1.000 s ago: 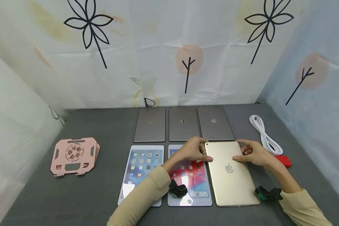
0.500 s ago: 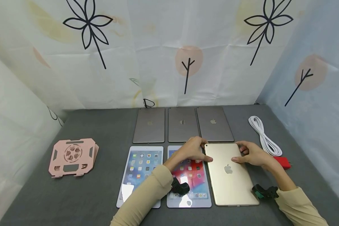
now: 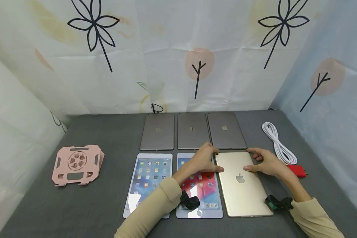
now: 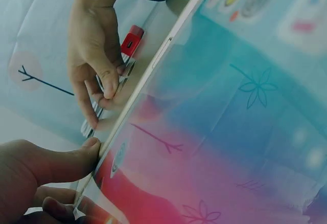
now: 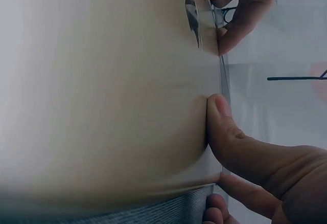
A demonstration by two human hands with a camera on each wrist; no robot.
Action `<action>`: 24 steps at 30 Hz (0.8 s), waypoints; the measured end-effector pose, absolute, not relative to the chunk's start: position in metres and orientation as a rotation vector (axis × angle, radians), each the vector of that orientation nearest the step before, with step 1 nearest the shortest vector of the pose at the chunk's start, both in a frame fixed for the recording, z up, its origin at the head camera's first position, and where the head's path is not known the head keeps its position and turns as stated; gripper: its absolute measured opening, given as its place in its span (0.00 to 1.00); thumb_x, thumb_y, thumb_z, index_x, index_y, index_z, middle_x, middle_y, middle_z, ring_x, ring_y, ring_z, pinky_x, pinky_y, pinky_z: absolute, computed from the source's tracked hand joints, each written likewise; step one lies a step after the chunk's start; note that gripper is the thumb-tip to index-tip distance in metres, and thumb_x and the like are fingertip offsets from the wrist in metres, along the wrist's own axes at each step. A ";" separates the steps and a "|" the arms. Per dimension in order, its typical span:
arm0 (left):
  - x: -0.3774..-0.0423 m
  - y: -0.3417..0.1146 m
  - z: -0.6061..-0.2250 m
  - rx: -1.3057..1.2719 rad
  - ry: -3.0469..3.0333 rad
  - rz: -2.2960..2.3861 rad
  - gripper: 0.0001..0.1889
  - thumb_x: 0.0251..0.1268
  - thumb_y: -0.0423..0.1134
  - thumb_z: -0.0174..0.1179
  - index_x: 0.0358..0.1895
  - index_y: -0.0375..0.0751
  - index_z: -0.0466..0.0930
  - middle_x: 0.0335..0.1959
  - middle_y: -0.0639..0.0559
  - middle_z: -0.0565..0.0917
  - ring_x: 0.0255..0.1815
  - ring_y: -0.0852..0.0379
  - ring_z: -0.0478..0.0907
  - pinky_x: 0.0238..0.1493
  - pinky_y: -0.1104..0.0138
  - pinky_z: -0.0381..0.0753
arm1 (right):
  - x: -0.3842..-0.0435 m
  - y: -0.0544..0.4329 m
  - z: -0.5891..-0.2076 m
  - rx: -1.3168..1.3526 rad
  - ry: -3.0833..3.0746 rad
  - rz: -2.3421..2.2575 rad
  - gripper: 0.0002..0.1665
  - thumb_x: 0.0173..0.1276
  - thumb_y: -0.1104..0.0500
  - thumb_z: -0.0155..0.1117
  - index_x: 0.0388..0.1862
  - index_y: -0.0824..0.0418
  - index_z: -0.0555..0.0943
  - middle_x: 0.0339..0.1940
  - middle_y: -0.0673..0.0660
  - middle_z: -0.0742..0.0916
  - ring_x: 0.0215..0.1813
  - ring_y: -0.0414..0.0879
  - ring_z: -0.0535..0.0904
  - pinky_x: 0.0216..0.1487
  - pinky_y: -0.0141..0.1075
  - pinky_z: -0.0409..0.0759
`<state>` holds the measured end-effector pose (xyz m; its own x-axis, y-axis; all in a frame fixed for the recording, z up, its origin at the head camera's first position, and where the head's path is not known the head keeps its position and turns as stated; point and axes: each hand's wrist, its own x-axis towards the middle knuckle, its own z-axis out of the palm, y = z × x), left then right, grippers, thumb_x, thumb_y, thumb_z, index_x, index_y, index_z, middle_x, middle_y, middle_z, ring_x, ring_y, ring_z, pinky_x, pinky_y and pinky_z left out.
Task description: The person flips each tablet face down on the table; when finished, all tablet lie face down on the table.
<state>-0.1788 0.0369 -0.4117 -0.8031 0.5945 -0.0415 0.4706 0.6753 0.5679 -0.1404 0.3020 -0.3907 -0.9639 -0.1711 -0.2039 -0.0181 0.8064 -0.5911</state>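
Note:
A gold tablet point(image 3: 244, 188) lies face down at the right end of the front row, its apple mark upward. My left hand point(image 3: 200, 160) holds its far left corner, thumb at the side edge and index finger at the far edge. At the far right corner my right hand point(image 3: 267, 162) grips it, with the thumb on the back. In the right wrist view, that thumb point(image 5: 219, 116) presses the gold back near the edge. Beside it, partly under my left arm, a white tablet point(image 3: 209, 188) shows its lit home screen. The undersides of my fingers are mostly hidden.
Another lit white tablet point(image 3: 150, 178) lies further left. Behind stand three grey tablets in a row, face down: left point(image 3: 157, 135), middle point(image 3: 193, 135), right point(image 3: 227, 132). A pink stand point(image 3: 77, 165) is far left; a white cable point(image 3: 279, 142) and red charger point(image 3: 298, 171) lie right.
The gold tablet's far edge has come down slightly toward me and the table, while its near edge stays about where it was. Both hands remain at its far corners.

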 end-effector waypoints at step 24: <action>-0.179 0.037 -0.416 0.853 2.694 0.826 0.36 0.53 0.55 0.77 0.65 0.43 0.82 0.57 0.46 0.81 0.49 0.57 0.74 0.45 0.73 0.76 | -0.141 0.305 -0.389 -0.119 2.679 -0.924 0.50 0.56 0.51 0.82 0.72 0.72 0.70 0.51 0.69 0.75 0.49 0.57 0.71 0.42 0.40 0.73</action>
